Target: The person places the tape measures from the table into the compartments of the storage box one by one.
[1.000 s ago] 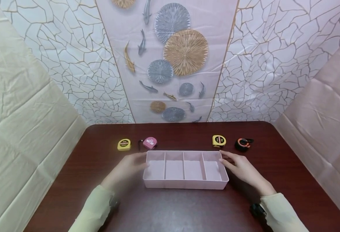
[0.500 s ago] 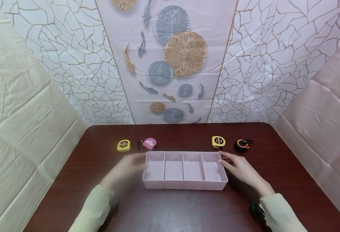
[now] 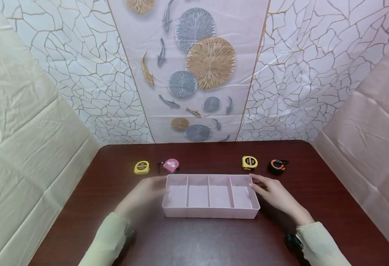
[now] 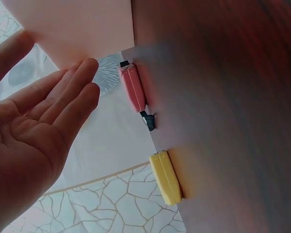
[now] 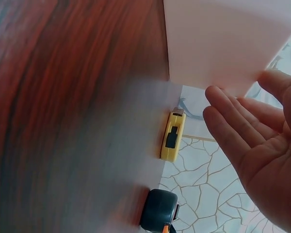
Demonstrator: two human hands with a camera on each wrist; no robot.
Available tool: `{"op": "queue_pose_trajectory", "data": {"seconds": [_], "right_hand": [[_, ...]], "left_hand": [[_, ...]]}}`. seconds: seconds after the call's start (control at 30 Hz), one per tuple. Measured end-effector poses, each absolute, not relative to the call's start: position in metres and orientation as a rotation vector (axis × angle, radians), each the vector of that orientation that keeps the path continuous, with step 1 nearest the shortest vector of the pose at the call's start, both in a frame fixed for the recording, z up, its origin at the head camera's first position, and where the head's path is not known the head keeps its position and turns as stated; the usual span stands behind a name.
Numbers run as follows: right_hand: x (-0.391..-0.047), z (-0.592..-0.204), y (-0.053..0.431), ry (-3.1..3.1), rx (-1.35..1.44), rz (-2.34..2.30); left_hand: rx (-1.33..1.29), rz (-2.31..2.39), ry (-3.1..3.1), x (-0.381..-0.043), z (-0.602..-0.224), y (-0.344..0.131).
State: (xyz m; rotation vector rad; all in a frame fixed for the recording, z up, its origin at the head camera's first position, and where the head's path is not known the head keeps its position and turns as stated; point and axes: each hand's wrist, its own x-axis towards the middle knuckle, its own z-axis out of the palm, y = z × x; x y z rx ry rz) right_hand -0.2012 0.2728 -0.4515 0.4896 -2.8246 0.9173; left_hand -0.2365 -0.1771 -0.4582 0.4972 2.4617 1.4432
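A pale pink tray [image 3: 211, 212] with several side-by-side compartments sits on the dark table in the head view, nothing inside it. My left hand [image 3: 144, 194] holds its left end, thumb over the rim and fingers along the outer wall. At the right end my right hand [image 3: 274, 194] grips in the same manner, thumb at the rim. Both wrist views show the fingertips against the tray's outside wall, fingers nearly straight; the left palm [image 4: 29, 141] and right palm [image 5: 276, 165] face the camera.
Behind the tray lie a yellow tape measure [image 3: 142, 167] and a pink tape measure [image 3: 171, 165] on the left. A second yellow tape measure [image 3: 249, 163] and a black-and-orange tape measure [image 3: 277, 167] lie right. Patterned cloth [image 3: 194, 129] hangs behind the table.
The head view has shifted very slightly. Both hands stay at the ends of the tray, and the tape measures lie where they were.
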Motion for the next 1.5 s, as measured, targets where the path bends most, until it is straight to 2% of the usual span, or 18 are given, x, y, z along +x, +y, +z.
{"op": "queue_pose_trajectory", "data": {"seconds": [0.2, 0.67, 1.13, 1.5], "right_hand": [[-0.200, -0.452, 0.272, -2.816, 0.488, 0.929], [-0.200, -0.454, 0.275, -2.832, 0.482, 0.926], [-0.203, -0.455, 0.273, -2.833, 0.524, 0.954], [-0.203, -0.452, 0.276, -2.844, 0.516, 0.896]], "left_hand": [[0.439, 1.461, 2.462, -0.234, -0.456, -0.177], [0.489, 1.438, 2.481, -0.236, -0.458, -0.176], [0.446, 1.492, 2.423, -0.217, -0.441, -0.174], [0.541, 1.600, 2.283, -0.215, -0.443, -0.184]]}}
